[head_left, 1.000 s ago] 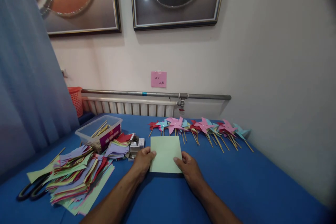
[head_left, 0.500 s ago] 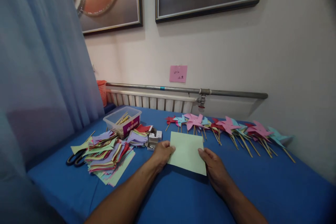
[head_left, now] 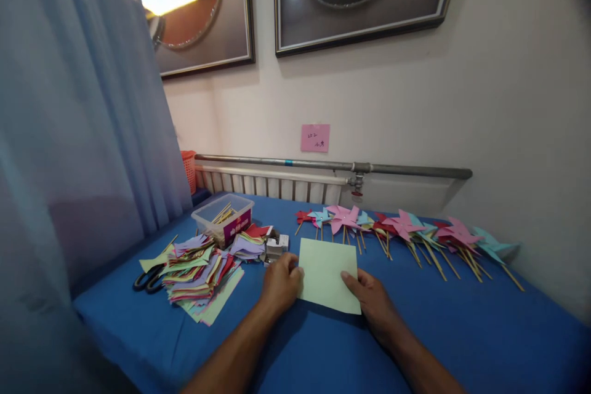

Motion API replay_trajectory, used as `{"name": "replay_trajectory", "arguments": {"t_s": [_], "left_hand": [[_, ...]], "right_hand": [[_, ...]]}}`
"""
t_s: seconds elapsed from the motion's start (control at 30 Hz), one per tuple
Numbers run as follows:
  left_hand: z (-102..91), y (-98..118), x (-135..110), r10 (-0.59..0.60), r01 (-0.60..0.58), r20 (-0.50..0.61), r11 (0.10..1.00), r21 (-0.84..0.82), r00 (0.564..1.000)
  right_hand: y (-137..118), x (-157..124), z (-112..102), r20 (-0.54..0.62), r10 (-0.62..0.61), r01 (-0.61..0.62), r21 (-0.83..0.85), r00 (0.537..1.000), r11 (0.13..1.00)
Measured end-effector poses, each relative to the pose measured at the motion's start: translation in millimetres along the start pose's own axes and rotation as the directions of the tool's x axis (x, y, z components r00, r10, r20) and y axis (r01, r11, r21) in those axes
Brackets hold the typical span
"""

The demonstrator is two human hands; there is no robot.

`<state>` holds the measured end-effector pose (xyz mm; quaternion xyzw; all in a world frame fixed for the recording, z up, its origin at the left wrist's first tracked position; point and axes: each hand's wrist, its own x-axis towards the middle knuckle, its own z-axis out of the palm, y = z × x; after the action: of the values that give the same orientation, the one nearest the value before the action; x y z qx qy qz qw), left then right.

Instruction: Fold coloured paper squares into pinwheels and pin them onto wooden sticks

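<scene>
Pale green square paper sheet [head_left: 325, 274] held between left hand [head_left: 281, 283] and right hand [head_left: 373, 300], over blue cloth-covered table [head_left: 443, 326].
Left pinches left edge; right grips right edge, thumb on top. Pink, red, light-blue paper pinwheels on sticks [head_left: 344, 217] lie beyond; multicoloured paper pile [head_left: 198, 277] off left.

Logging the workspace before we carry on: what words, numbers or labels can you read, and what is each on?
"252": handwritten on the pink note on the wall; characters beneath, too small to read surely.
Pale characters on the maroon label of the plastic tub: too blurred.
Green sheet: no writing visible.
</scene>
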<state>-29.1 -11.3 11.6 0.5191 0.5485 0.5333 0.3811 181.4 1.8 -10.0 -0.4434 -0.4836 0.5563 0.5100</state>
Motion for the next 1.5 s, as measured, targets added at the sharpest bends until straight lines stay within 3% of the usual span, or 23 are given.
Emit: {"name": "replay_trajectory", "arguments": {"t_s": [0.1, 0.17, 0.27, 0.37, 0.43, 0.6, 0.77, 0.83, 0.97, 1.27, 1.5], "left_hand": [[-37.0, -2, -36, 0.220, -0.189, -0.075, 0.935, 0.301, 0.973], [-71.3, -11, -58, 0.327, -0.232, -0.108, 0.833, 0.502, 0.939], [-128.4, -26, -78, 0.437, -0.085, -0.208, 0.561, 0.823, 0.875], [-173.1, -31, -80, 0.408, 0.079, -0.201, 0.298, 0.951, 0.890], [-189.0, -31, -77, 0.345, 0.110, -0.177, 0.205, 0.972, 0.922], [-193.0, -28, -68, 0.229, 0.145, -0.183, 0.174, 0.974, 0.956], [-180.7, -24, -65, 0.351, 0.120, -0.156, 0.121, 0.985, 0.923], [-176.2, -21, -62, 0.348, 0.090, -0.126, 0.117, 0.989, 0.929], [-175.7, -18, -53, 0.270, 0.081, -0.128, 0.178, 0.981, 0.954], [-204.4, -11, -39, 0.251, 0.001, -0.080, 0.301, 0.954, 0.965], [-183.6, -13, -44, 0.216, 0.006, -0.029, 0.108, 0.994, 0.976]], "right_hand": [[1, -2, 4, 0.013, 0.013, -0.013, 0.003, 1.000, 1.000], [-2, -7, 9, 0.048, 0.017, -0.017, -0.001, 0.999, 1.000], [-7, -18, 20, 0.095, 0.022, -0.019, -0.028, 0.995, 0.999], [-9, -26, 29, 0.127, 0.035, -0.024, -0.083, 0.991, 0.996], [-8, -27, 32, 0.145, 0.025, -0.010, -0.101, 0.989, 0.995], [-3, -25, 30, 0.134, 0.003, 0.012, -0.107, 0.991, 0.994], [-4, -26, 30, 0.126, 0.014, -0.002, -0.093, 0.992, 0.996], [-5, -27, 30, 0.127, 0.008, 0.002, -0.077, 0.992, 0.997], [-5, -27, 31, 0.125, 0.000, 0.008, -0.068, 0.992, 0.998], [1, -22, 28, 0.113, -0.017, 0.027, -0.088, 0.993, 0.996], [-2, -23, 28, 0.123, 0.007, 0.010, -0.139, 0.992, 0.990]]}}
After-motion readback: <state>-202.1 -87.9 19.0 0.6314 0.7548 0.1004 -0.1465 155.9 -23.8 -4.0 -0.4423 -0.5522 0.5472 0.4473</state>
